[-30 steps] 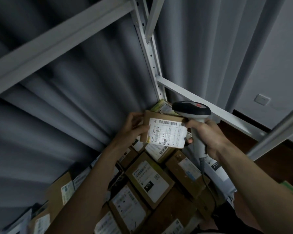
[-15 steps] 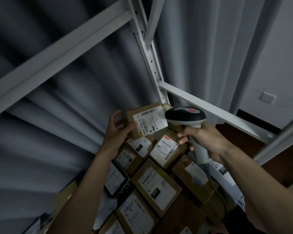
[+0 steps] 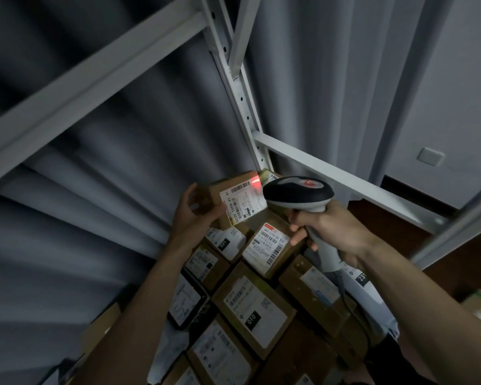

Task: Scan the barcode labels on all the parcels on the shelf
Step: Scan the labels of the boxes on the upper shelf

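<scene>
- My left hand (image 3: 190, 218) grips a small cardboard parcel (image 3: 233, 201) by its left end, thumb across the front, raised above the packed boxes at the shelf's far right corner.
- My right hand (image 3: 331, 229) is curled round the grey handle of the barcode scanner (image 3: 297, 193), whose rounded black head sits just right of that parcel.
- A red glow (image 3: 255, 179) falls on the upper right edge of its white label (image 3: 240, 201).
- Below lie flat brown cartons (image 3: 250, 312) with glossy printed labels.

Mid-frame, the held parcel (image 3: 235, 202) sits left of the scanner (image 3: 299, 194); other parcels (image 3: 250, 309) fill the lower centre below
</scene>
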